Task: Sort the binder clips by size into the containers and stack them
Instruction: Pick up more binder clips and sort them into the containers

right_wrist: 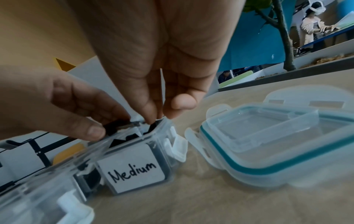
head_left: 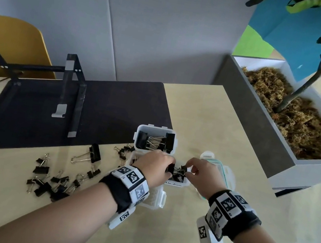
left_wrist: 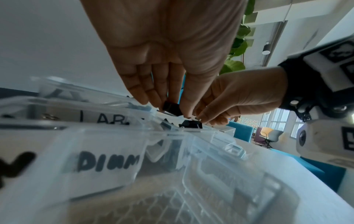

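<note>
Both hands meet over the clear container labelled Medium (head_left: 174,184) (right_wrist: 134,166) (left_wrist: 107,163), which holds black binder clips. My left hand (head_left: 169,167) (left_wrist: 170,106) pinches a black clip (left_wrist: 172,108) (right_wrist: 116,127) at the container's top. My right hand (head_left: 186,168) (right_wrist: 155,118) pinches a second black clip (head_left: 184,168) (left_wrist: 191,124) beside it, and silver wire handles show between the two. Behind stands the Large container (head_left: 156,140) (left_wrist: 103,119) with big clips inside. Loose clips of mixed sizes (head_left: 55,180) lie on the table to the left.
A third clear container (head_left: 158,198) sits under my left wrist. Lids with teal seals (head_left: 221,170) (right_wrist: 268,136) lie right of the Medium container. A dark mat (head_left: 72,105) with a black stand (head_left: 71,88) is at the back left, and a planter box (head_left: 284,121) at the right.
</note>
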Available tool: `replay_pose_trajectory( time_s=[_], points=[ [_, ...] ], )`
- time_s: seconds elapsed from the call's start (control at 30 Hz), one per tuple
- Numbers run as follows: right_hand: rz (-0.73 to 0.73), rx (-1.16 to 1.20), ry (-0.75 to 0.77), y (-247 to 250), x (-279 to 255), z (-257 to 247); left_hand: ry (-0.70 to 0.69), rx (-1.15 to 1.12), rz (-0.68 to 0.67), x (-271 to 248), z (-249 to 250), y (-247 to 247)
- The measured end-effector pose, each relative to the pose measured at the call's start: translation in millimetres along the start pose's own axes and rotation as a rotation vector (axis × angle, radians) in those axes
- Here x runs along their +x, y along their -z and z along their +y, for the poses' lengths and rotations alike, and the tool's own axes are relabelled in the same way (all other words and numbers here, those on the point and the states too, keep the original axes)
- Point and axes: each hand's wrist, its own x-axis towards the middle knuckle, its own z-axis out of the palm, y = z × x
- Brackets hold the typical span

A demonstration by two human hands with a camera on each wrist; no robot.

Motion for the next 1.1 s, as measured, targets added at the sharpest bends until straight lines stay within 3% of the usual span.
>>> replay_pose_trajectory(
  time_s=[0.17,0.47,0.77,1.1],
  points=[
    [0.014,-0.012,0.028,-1,3,3,-0.048,0.046,0.013,12,1,-5],
    [-0.048,-0.084,0.055,-4,8,3,0.063,0.079,0.007,14,1,-7],
    [-0.152,-0.361,0.109,-4,11,-9,0.136,-0.02,0.019,16,-2,-9],
    [-0.119,-0.246,0.088,-2,8,-11,0.092,0.022,0.059,0,-13,-9]
  ],
)
